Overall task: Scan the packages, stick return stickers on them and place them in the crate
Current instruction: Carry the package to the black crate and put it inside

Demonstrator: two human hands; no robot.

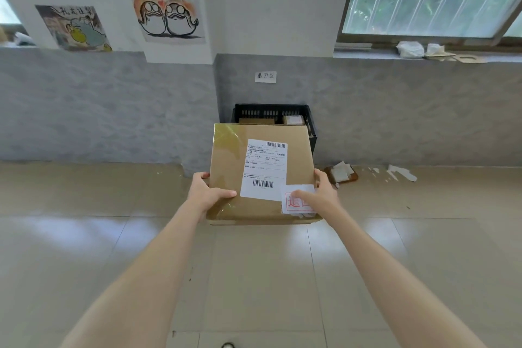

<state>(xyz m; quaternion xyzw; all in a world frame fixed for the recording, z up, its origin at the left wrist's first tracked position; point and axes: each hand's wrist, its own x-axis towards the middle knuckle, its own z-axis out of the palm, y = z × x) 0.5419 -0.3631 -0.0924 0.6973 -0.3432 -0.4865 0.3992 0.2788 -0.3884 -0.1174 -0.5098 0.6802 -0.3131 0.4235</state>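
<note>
package (231, 167), a flat brown cardboard box, is held in the air over the tiled floor (254, 277), directly in front of the black crate (271, 111) and overlapping its near rim in the head view. top face is tilted toward the camera; the slightly longer axis runs away from the person toward the wall. left hand (207, 195) grips the near left edge, thumb laid on top, fingers curled beneath. right hand (319, 195) grips the near right corner, thumb pressed on the return sticker (296, 202). the crate is set against the grey wall, and two small boxes (293, 120) are seen inside. open floor is noted on both sides, with paper scraps (341, 172) lying right of the crate. the white shipping label (264, 169) is seen upright, with barcodes at top right and lower centre; its fine print is too small to be read. the sticker's red "退" is legible, the rest being covered. the wall sign (265, 76) above the crate reads "退回区".
</note>
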